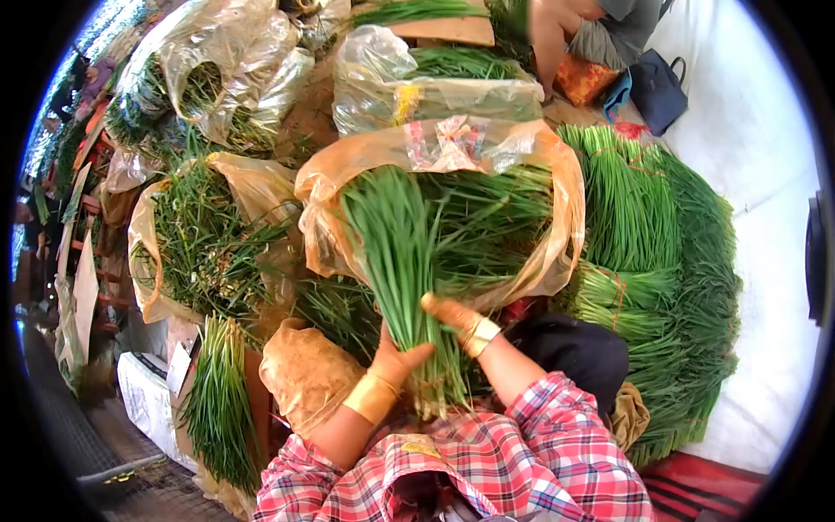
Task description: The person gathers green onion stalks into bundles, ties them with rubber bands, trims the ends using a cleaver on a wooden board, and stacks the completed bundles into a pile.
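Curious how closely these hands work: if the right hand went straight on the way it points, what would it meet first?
Most likely the bundle of green stalks, right in front of the right hand; whether the two touch is hard to tell from this view.

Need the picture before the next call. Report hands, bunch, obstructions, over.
Left hand gripping bunch near stem ends. Right hand beside stalks, grip unclear. Leafy end over open bag; no obstruction seen.
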Motion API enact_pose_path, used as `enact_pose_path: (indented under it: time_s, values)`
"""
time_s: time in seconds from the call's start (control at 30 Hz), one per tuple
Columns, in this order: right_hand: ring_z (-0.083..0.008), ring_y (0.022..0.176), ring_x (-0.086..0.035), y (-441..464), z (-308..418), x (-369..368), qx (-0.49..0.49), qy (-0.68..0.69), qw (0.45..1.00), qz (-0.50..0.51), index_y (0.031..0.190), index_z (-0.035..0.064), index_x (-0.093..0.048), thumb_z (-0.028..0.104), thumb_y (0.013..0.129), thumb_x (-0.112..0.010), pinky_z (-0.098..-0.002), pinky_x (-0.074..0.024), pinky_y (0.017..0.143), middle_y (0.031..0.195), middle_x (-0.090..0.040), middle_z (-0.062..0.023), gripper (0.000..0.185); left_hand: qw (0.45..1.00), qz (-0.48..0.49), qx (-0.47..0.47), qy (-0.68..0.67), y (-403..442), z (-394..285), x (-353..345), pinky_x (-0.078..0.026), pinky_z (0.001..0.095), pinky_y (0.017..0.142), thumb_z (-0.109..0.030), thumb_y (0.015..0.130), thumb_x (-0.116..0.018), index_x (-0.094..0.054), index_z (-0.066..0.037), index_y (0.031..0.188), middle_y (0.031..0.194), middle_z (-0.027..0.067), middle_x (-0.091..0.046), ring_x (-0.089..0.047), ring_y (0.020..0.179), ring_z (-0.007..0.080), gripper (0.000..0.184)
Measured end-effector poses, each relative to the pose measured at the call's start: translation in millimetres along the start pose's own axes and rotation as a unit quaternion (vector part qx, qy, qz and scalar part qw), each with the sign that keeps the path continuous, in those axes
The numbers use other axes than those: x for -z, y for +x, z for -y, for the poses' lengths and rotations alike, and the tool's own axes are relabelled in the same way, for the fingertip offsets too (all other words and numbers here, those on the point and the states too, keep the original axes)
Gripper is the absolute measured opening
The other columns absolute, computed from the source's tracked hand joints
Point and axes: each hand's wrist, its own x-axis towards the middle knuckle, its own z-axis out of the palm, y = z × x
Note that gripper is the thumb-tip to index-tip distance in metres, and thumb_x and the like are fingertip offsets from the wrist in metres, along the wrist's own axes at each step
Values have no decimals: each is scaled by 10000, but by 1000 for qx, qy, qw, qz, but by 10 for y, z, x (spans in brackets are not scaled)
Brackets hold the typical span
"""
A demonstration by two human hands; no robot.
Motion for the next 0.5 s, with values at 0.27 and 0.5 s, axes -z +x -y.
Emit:
enact_pose_path:
  time_s: [0.27, 0.5]
  values:
    - [-203, 1178, -440, -226, 159, -257, 121, -262, 956, 57, 1379, 43, -313, 292, 652, -830, -336, -333, 1014, 1253, -512, -97, 926, 994, 23, -96, 52, -235, 389, -104, -444, 336, 898, -131, 704, -735, -189, -33, 1325, 1189, 134, -499, -529, 1080, 226, 833]
    - [-156, 984, -560, -115, -215, -16, 83, -14, 990, 110, 1211, 60, -522, 236, 732, -755, -311, -444, 878, 1051, -602, -48, 561, 884, 54, 12, 465, -325, -261, -232, -490, 386, 812, -382, 749, -683, -100, 6, 1364, 1004, 210, -615, -619, 951, 317, 932]
